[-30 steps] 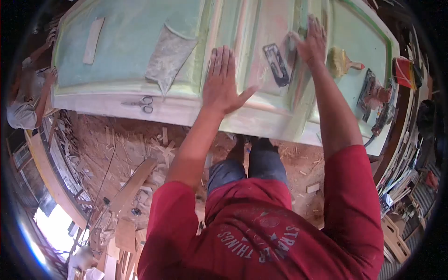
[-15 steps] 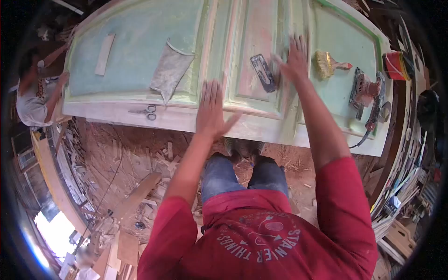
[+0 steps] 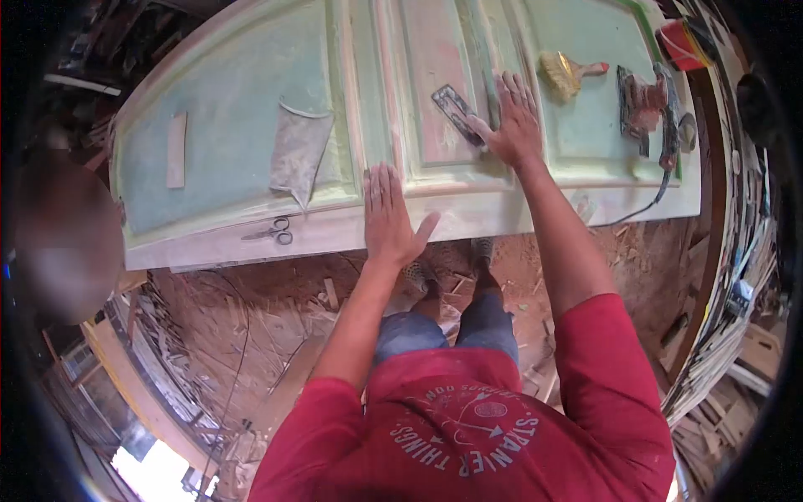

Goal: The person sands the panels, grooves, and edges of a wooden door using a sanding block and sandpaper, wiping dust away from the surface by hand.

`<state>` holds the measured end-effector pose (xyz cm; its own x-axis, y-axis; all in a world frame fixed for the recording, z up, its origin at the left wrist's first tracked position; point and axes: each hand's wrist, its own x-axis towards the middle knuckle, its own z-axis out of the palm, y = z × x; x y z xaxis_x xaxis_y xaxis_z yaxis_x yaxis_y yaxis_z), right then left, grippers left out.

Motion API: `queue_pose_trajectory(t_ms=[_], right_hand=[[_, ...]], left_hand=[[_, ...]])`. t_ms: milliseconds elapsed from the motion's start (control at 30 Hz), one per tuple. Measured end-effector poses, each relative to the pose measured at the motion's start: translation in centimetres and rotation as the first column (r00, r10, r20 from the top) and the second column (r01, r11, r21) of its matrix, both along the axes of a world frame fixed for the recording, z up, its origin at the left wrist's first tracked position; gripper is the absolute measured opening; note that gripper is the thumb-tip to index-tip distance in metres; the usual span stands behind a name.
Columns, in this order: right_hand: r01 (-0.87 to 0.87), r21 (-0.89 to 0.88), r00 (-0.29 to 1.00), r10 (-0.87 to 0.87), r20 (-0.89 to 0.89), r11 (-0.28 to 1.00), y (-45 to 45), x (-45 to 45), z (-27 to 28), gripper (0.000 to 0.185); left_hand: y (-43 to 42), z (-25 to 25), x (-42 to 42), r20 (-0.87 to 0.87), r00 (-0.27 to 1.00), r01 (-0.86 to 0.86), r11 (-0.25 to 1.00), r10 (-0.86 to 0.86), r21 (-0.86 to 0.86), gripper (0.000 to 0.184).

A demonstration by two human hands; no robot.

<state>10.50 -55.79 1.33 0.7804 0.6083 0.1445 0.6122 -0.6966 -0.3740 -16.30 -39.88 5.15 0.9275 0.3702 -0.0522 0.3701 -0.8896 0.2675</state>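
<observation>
My left hand (image 3: 391, 222) is spread flat near the front edge of a pale green panelled door (image 3: 226, 92), thumb held away from the fingers. My right hand (image 3: 514, 125) is open over the raised moulding farther right, its thumb close to a dark hand sander (image 3: 456, 113) with an oblong frame. Neither hand grips anything. To the right of it lie a wide brush (image 3: 569, 74) with pale bristles and a power sander (image 3: 648, 109) with a cable. Left of my left hand are a dusty grey bag (image 3: 299, 151) and scissors (image 3: 272, 232).
A pale flat strip (image 3: 176, 151) lies on the door's left panel. At the far right corner stands a red container (image 3: 684, 44). A blurred person (image 3: 71, 238) is close at the left. Wood scraps and shavings cover the floor (image 3: 268, 309) below.
My view has shifted and turned slightly. Both hands remain open over the door, the right one now beside the moulding. The person at the left now appears much nearer and blurred.
</observation>
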Motion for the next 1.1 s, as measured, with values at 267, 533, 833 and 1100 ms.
queue_pose_trajectory(t_ms=[267, 533, 833, 1100], right_hand=[[0.027, -0.042, 1.0, -0.027, -0.003, 0.999, -0.1, -0.5, 0.2, 0.107], [0.021, -0.059, 1.0, -0.021, -0.011, 0.998, 0.0, -0.4, 0.3, 0.111], [0.017, -0.074, 1.0, -0.017, 0.003, 0.997, -0.2, -0.4, -0.2, 0.11], [0.005, -0.049, 1.0, -0.005, 0.006, 0.999, 0.1, 0.1, 0.0, 0.109]], left_hand=[[2.5, -2.2, 3.4, 0.11, 0.994, 0.005, 0.995, 0.006, -0.099, 0.117], [4.3, -1.6, 7.5, 0.122, 0.992, -0.022, 1.0, 0.023, -0.016, 0.115], [-1.6, -0.2, -1.5, 0.083, 0.996, -0.002, 0.996, 0.01, -0.092, 0.114], [0.3, -1.3, 0.9, 0.079, 0.997, -0.021, 1.0, 0.022, -0.023, 0.117]])
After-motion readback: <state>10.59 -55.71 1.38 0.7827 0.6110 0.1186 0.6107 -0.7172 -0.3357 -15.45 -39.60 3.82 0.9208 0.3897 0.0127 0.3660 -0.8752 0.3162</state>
